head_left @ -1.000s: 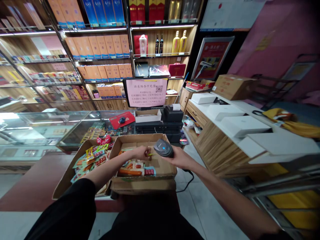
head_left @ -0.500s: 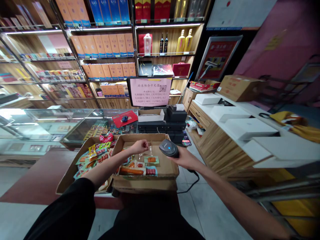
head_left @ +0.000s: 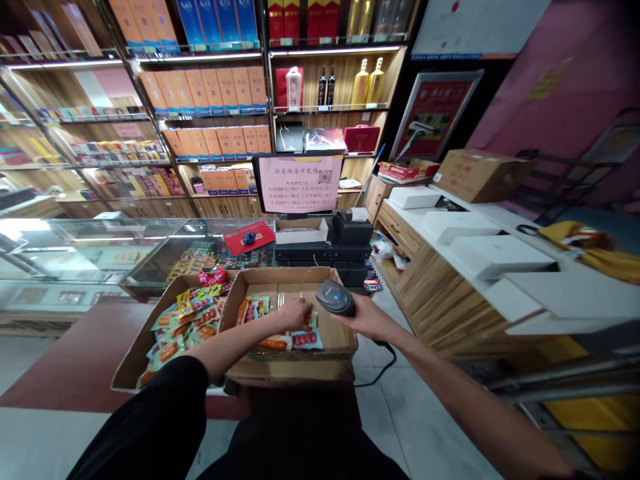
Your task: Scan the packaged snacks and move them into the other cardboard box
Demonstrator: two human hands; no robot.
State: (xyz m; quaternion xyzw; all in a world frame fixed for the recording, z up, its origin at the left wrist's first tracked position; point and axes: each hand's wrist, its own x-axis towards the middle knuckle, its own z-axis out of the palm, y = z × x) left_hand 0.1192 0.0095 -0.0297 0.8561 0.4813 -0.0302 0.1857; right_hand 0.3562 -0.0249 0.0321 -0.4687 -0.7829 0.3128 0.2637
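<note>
My right hand (head_left: 367, 317) is wrapped round a dark handheld scanner (head_left: 335, 298) with a small blue light, above the right side of a cardboard box (head_left: 340, 340). Inside that box my left hand (head_left: 297, 313) has its fingers closed at a small packaged sausage (head_left: 313, 320), which they partly cover. Other packaged sausages (head_left: 306, 340) lie near the front of this box, and more are at its left side. A second cardboard box (head_left: 131, 347) on the left holds a pile of colourful sausage packets (head_left: 170, 350).
Behind the boxes are a monitor with a pink sign (head_left: 300, 183), a black receipt printer (head_left: 353, 228) and a glass display case (head_left: 150, 253). White boxes (head_left: 500, 257) line the right-hand counter. A cable hangs below the scanner.
My left hand has moved right and down onto the small sausage packet. The scanner has shifted slightly left in my right hand.
</note>
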